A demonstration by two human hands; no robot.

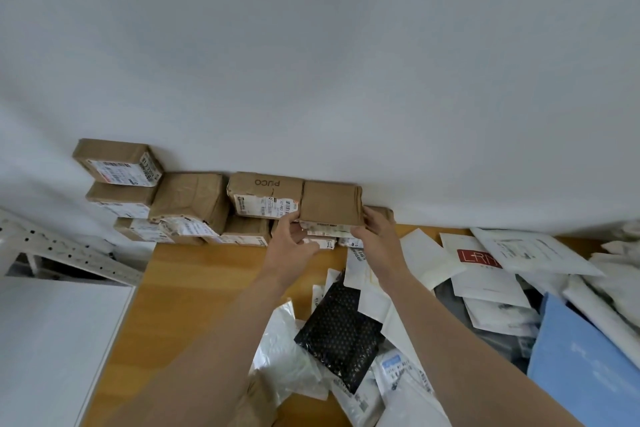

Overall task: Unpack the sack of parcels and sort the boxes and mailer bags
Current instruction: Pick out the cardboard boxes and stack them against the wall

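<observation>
Several brown cardboard boxes are stacked against the white wall at the back of the wooden table (pixel 207 281). My left hand (pixel 292 243) and my right hand (pixel 375 236) grip the two front corners of a brown box (pixel 330 201) that sits on top of the stack at its right end, next to a box marked PUCO (pixel 265 189). Mailer bags lie heaped on the right: a black dotted mailer (pixel 341 336), a white mailer with a red logo (pixel 481 267), and a blue mailer (pixel 581 360).
A white perforated metal rack (pixel 62 250) stands at the left beyond the table edge, with a white surface (pixel 52 350) below it. More white mailers (pixel 291 357) overlap near the table's front. Bare wood shows between the box stack and the bags.
</observation>
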